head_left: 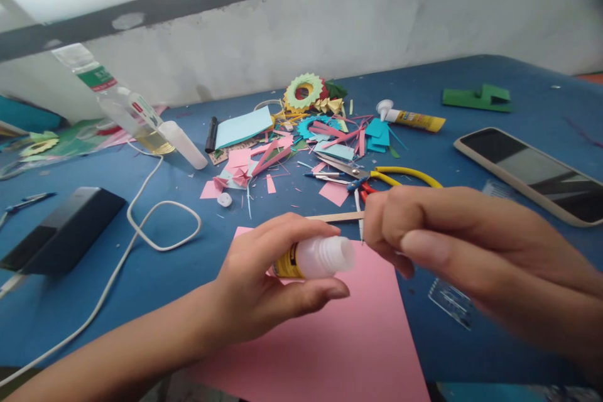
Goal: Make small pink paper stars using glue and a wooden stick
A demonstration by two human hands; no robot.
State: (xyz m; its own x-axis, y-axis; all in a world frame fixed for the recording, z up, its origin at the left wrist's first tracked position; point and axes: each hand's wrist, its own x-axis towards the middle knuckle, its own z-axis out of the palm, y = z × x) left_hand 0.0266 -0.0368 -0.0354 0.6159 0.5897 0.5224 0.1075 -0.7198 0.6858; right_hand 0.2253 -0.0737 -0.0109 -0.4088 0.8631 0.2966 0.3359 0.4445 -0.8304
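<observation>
My left hand is wrapped round a small glue bottle with a yellow label and a translucent white top, held on its side above a pink paper sheet. My right hand is closed in a pinch just right of the bottle's tip, gripping a thin strip of paper that runs leftward behind the bottle. Both hands hover over the blue table.
Paper scraps and a folded paper flower lie at centre back with yellow-handled scissors. A second glue tube, a phone, a green paper piece, a power bank with white cable and a clear bottle also lie about.
</observation>
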